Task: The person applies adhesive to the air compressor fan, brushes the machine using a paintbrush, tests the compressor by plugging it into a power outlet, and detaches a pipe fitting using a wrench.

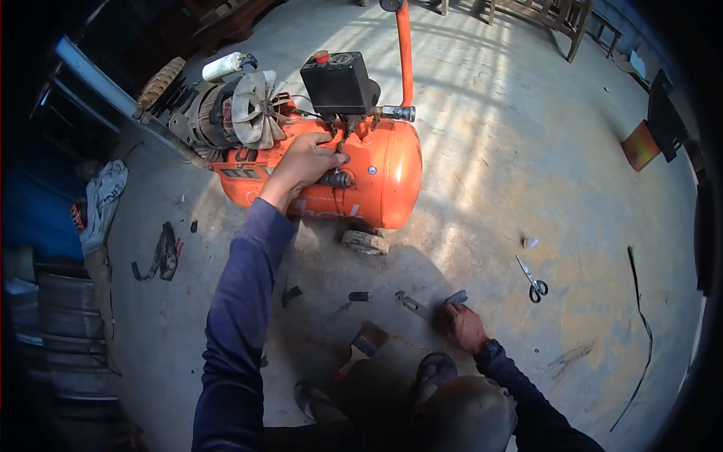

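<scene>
An orange air compressor tank lies on the floor, with a black pressure switch box on top and a motor with a pale fan at its left. My left hand reaches onto the tank below the black box, its thumb and fingers pressed together around a small fitting or thin line there; exactly what is hidden. Low at the right, my right hand is at the floor with curled fingers, beside a small dark grey piece and the end of a metal wrench. Its grip is in shadow.
On the floor lie scissors, a brush, a dark curved piece, a white cap, a black strip and a dark strap. My sandalled feet are at the bottom. Wooden furniture stands behind.
</scene>
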A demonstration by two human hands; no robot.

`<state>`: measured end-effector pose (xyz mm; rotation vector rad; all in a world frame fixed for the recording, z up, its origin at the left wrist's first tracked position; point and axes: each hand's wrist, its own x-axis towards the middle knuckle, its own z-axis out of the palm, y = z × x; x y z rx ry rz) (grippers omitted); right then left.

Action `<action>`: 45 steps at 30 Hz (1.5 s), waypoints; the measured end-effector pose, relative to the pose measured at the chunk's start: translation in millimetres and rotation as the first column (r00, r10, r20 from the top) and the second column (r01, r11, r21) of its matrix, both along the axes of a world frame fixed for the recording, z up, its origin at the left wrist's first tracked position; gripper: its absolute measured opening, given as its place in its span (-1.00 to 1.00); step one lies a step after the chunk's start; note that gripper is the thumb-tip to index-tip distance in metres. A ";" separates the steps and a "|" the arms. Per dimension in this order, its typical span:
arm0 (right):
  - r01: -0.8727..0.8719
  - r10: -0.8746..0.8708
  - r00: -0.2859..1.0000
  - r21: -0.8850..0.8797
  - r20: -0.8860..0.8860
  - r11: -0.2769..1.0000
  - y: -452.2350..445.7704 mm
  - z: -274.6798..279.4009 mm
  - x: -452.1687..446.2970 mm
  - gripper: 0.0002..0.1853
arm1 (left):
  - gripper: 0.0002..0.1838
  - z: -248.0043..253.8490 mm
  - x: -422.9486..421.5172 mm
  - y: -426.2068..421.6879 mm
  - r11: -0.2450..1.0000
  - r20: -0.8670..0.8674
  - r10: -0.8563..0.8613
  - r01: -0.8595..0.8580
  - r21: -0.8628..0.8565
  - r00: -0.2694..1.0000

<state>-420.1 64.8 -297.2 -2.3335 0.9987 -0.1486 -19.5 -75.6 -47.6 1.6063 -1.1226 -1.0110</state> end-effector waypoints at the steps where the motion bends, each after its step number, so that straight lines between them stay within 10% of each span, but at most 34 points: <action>1: 0.055 -0.055 0.998 0.011 0.031 0.998 9.2 0.2 -5.7 -0.76 | -0.41 7.8 -3.0 1.7 0.999 -0.072 -0.022 0.024 0.025 0.997; 6: 0.147 -0.152 0.974 0.043 0.169 0.988 1.9 24.8 -10.5 -0.81 | -0.39 28.5 -10.7 -7.2 0.984 0.167 -0.123 0.098 0.151 0.978; 9: 0.093 -0.103 0.976 0.058 0.193 0.994 -10.7 27.0 -0.7 -0.82 | -0.45 38.0 -18.3 -4.2 0.975 0.625 -0.130 -0.016 0.222 0.769; 18: 0.101 -0.109 0.961 0.044 0.255 0.994 -35.5 40.2 32.6 -0.85 | -0.55 12.0 11.8 7.3 0.958 0.014 -0.247 0.242 0.153 0.969; 25: 0.097 -0.105 0.975 0.052 0.194 0.994 -30.1 58.6 27.2 -0.86 | -0.53 2.0 19.0 0.1 0.997 0.020 0.003 -0.005 0.072 1.000; 45: 0.193 -0.190 0.978 0.021 -0.089 0.981 -99.4 205.9 51.4 -0.93 | -0.59 22.8 52.2 18.5 0.957 0.340 -0.048 0.140 -0.254 0.939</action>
